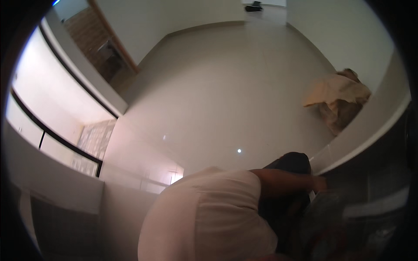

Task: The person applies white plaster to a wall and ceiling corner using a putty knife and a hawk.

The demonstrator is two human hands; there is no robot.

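My left arm, in a pale sleeve (209, 204), crosses the lower middle of the view and reaches to the right. At its end my left hand (320, 184) is small, dark and blurred, beside a dark, glossy, smeared surface (374, 182). Its fingers cannot be made out, nor whether it holds anything. A thin whitish edge (312, 196) shows just below the hand. Behind the forearm rises a dark rounded shape (296, 160), which looks like a bent knee in dark cloth. My right hand does not show.
A crumpled tan cloth or sack (342, 98) lies on the shiny tiled floor (226, 87) against the right wall. Far off sits a small black object (254, 6). To the left are a dark-framed glass panel (65, 95) and a doorway with a brown wall (93, 39).
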